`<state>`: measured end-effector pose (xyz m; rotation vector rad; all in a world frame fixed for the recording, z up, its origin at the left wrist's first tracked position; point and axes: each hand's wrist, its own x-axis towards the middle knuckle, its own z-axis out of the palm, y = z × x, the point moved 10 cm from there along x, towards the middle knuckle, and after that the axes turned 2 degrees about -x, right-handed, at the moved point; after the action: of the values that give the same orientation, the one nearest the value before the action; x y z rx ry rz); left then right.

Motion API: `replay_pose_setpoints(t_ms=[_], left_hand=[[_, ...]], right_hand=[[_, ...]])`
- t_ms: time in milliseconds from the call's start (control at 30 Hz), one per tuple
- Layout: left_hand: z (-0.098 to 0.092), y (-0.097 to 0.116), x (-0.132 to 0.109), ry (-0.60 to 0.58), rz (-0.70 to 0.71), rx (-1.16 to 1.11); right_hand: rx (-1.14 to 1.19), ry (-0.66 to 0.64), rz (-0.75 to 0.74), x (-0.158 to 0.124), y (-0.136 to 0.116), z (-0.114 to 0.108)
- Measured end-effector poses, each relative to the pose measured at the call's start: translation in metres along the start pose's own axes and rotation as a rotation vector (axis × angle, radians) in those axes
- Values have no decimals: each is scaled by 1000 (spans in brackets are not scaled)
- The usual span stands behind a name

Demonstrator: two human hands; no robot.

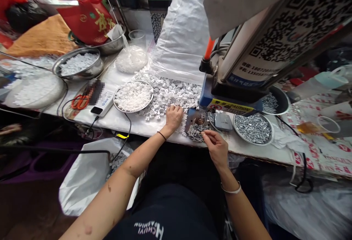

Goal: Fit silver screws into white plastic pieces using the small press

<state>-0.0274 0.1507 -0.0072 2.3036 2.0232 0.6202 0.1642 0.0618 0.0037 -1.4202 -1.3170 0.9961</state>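
Observation:
My left hand (174,118) rests at the near edge of a spread of small white plastic pieces (176,90). Its fingers are bent down together among them, and what they hold, if anything, is hidden. My right hand (216,147) pinches thumb and forefinger at a heap of small metal pins (195,133), and a pin seems to be between the tips. The heap lies on the dark metal base (193,116) of a press (231,99) that stands over it. Tiny white beads (182,124) lie in a strip between my hands.
A metal plate of white beads (133,95) stands left of my left hand. To the right are a bowl of metal pins (253,129), a grey block (223,121) and a second pin bowl (277,100). A white power bank (102,104) with cables lies further left.

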Motion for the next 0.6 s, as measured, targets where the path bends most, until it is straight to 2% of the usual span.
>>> replay_pose_setpoints(t_ms=[133, 333, 600], left_hand=[[0, -4, -2, 15, 8, -45], [-10, -11, -5, 76, 20, -140], [2, -9, 1, -35, -83, -44]], right_hand=[[42, 12, 3, -2, -3, 1], [68, 30, 6, -2, -11, 0], [45, -9, -33, -4, -14, 9]])
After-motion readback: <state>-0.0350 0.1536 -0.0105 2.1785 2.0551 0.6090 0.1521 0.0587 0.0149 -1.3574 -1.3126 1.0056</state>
